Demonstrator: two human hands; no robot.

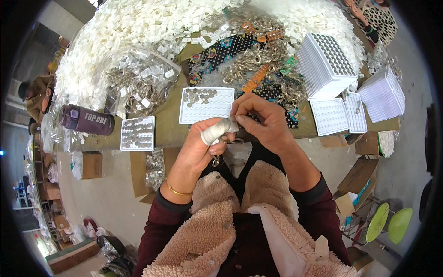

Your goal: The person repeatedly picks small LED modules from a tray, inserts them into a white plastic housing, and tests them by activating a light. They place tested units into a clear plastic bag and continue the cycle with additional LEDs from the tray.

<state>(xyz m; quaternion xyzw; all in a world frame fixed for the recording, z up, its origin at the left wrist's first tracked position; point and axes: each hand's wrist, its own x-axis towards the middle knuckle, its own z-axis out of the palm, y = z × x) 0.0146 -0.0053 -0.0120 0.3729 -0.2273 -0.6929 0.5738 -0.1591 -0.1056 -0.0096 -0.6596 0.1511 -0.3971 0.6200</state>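
My left hand [196, 144] is closed in front of me at the table's near edge, with a whitish cover [216, 131] over the thumb. A small metal clasp [216, 161] dangles below its fingers. My right hand [267, 121] meets it from the right, thumb and forefinger pinching a small white tag [233, 124]. The fingers partly hide what lies between the two hands. Just beyond them, a white tray [196, 116] with rows of hollows carries several round grey pieces along its far side.
A smaller tray [138, 147] of grey pieces and a purple bottle [94, 122] stand left. Behind lie a plastic bag [138, 85] of metal parts, heaped clasps [258, 57] and piled white tags [115, 27]. Tray stacks [318, 67] stand right. Cardboard boxes [357, 175] sit below.
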